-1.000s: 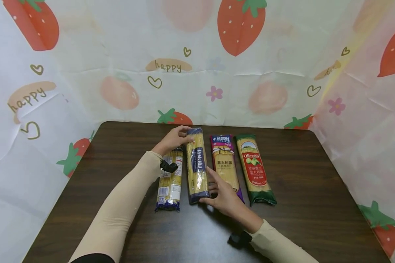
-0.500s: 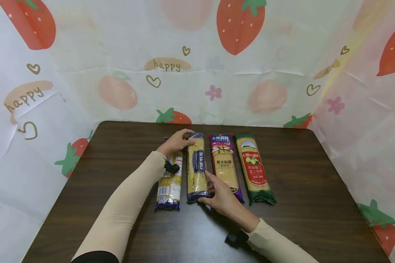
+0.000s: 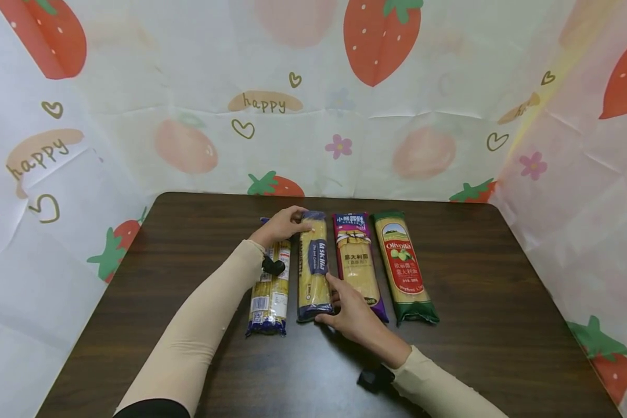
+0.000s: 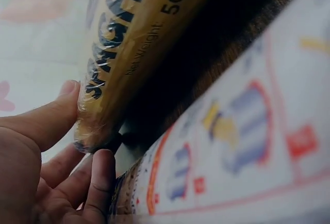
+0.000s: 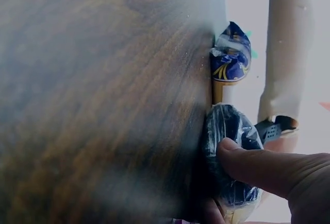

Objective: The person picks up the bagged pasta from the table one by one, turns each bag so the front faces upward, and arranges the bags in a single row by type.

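Observation:
Both hands hold a clear-and-blue pack of spaghetti (image 3: 312, 278), which lies lengthwise on the dark table in the head view. My left hand (image 3: 282, 225) pinches its far end between thumb and fingers; in the left wrist view the fingers (image 4: 100, 183) curl under that end. At the near end, my right hand (image 3: 356, 310) grips the right corner, its thumb (image 5: 237, 157) pressed on the blue end in the right wrist view. Left of it lies another blue-ended spaghetti pack (image 3: 269, 296), partly hidden by the left hand and wrist.
To the right lie a purple pasta pack (image 3: 357, 261), close by the right hand, and a green-and-red pasta pack (image 3: 404, 267). They form a rough row on the brown table (image 3: 491, 325). A strawberry-print cloth (image 3: 366, 133) hangs behind and at both sides.
Over the second, the far end of the held pack has come down and slightly nearer, with the left hand following. In the last half second hardly anything has moved.

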Demonstrator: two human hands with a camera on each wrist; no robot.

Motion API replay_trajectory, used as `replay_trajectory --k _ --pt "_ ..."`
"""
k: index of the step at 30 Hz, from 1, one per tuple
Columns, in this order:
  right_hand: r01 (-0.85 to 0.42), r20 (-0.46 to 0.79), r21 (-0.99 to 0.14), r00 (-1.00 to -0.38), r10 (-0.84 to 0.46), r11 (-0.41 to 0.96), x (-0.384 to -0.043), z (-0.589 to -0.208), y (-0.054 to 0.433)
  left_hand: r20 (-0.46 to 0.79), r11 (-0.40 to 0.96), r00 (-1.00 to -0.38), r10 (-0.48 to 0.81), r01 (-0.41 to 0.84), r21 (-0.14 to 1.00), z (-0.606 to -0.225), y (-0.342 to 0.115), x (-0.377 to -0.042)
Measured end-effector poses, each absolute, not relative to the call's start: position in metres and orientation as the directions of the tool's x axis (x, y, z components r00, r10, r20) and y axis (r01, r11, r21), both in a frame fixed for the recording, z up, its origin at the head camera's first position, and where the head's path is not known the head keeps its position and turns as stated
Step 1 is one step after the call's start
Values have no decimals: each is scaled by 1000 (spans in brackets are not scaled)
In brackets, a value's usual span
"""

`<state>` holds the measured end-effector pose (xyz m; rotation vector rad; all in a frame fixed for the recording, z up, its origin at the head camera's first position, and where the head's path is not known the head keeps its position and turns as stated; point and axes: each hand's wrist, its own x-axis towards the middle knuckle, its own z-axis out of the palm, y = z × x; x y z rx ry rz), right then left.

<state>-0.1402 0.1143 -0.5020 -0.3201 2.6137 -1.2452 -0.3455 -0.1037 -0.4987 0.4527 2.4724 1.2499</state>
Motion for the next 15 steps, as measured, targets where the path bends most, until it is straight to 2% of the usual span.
replay_trajectory --k 15 --pt "-135 -89 -733 -953 -290 667 -142 -507 113 -137 602 -902 410 154 784 -500 -102 -344"
